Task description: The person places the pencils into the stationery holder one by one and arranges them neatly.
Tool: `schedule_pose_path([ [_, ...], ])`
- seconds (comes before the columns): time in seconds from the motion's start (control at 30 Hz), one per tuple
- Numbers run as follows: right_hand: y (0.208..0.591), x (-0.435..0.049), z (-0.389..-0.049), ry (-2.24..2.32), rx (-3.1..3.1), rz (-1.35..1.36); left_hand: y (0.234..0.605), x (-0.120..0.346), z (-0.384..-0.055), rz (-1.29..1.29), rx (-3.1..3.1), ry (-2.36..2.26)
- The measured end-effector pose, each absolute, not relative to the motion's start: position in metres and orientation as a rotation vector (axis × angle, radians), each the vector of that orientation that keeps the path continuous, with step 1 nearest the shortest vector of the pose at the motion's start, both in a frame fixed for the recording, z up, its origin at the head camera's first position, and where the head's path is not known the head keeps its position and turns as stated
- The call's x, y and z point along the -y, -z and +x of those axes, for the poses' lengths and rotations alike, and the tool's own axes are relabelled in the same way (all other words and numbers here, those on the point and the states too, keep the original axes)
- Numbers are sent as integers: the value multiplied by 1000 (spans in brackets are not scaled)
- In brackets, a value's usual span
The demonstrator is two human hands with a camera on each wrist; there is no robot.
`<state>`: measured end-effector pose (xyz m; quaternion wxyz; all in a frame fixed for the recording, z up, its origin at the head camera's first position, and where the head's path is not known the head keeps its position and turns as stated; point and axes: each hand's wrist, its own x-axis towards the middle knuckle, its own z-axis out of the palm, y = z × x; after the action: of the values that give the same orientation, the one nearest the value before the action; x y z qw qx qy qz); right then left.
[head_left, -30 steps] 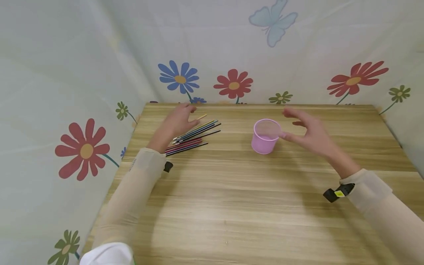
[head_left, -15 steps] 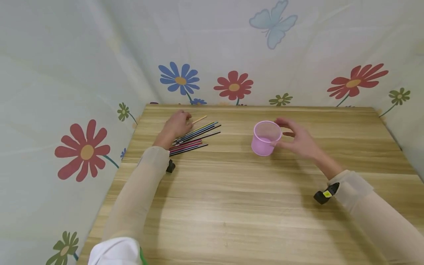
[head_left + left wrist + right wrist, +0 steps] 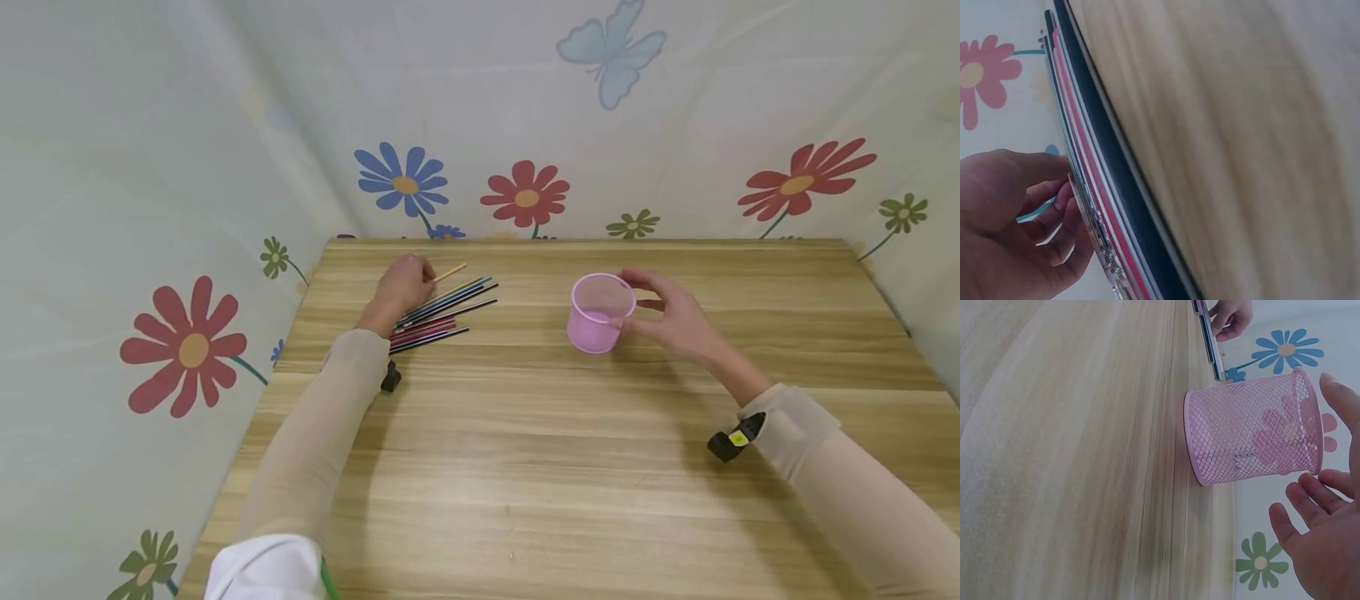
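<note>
On the left of the table, my left hand point(image 3: 405, 285) pinches a yellow pencil point(image 3: 450, 272) lying farthest back in a loose spread of pencils point(image 3: 450, 300). Dark, blue, yellow and red barrels show there. In the left wrist view, dark and pink pencils point(image 3: 1102, 156) partly hide the fingertips point(image 3: 1063, 197). A pink mesh pen holder point(image 3: 594, 332) stands upright to the right of the pencils. My right hand point(image 3: 671, 312) holds it from the right side, thumb at the front of the rim and fingers behind. The right wrist view shows the fingers point(image 3: 1310, 503) right at the rim.
A wooden table point(image 3: 510, 467) runs back to a pale cloth wall point(image 3: 480, 100) printed with flowers and a butterfly. Another cloth side point(image 3: 195, 183) borders the table on the left. Each wrist wears a small black camera point(image 3: 723, 446).
My right hand has moved left from beside the pen holder and taken it by the rim. My left hand has come down onto the yellow pencil. Pencils and holder have stayed in place.
</note>
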<state>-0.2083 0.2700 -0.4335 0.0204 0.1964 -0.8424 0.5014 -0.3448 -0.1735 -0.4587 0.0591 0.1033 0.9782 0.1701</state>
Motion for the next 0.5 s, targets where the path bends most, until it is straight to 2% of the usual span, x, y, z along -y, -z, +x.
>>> schedule_pose_path([
  [0.5, 431, -271, -209, -1540, 2645, 594, 462, 161, -352, 313, -2958, -517],
])
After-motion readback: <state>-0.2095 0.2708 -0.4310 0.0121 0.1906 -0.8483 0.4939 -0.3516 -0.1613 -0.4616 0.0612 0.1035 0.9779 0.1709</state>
